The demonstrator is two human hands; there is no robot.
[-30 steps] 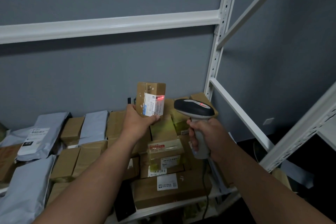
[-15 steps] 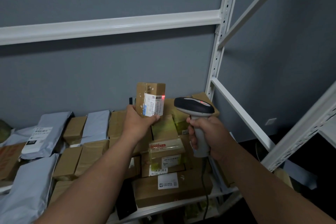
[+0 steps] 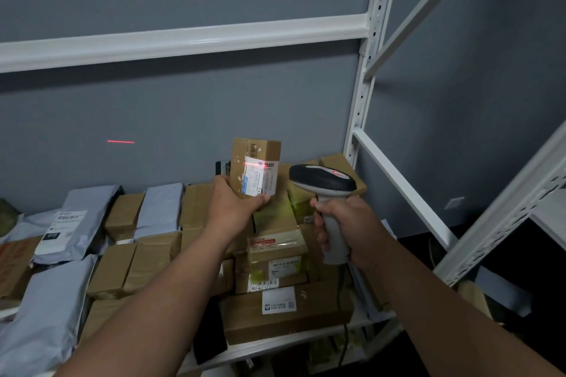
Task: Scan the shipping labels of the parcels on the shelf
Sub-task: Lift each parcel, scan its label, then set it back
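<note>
Brown cardboard filled the near edge of the shelf (image 3: 275,343), where a long flat box with a white sticker (image 3: 284,312) lay crosswise along the front rail. Grey plastic mailers (image 3: 46,309) lay to the left of it. Just above that box, the right hand (image 3: 346,229) was wrapped round the pale handle of a barcode scanner (image 3: 324,183), fingers curled tight about the grip; the handle ran down toward the wrist and the dark head pointed left, toward the held parcel. A cable hung from the base of the handle down past the shelf front.

Beside the scanner's nose, the left hand (image 3: 235,208) gripped a small cardboard parcel (image 3: 255,162) by its lower end, thumb under the label side and fingers behind. The parcel stood upright, long axis vertical, raised clear above the stacked boxes (image 3: 275,251). Its white shipping label (image 3: 260,176) faced the camera and the scanner, and a red laser line crossed the label's top barcode. Farther back, a second stretch of red line (image 3: 121,141) fell on the grey wall (image 3: 183,116), left of the parcel. White shelf uprights (image 3: 364,85) rose on the right.
</note>
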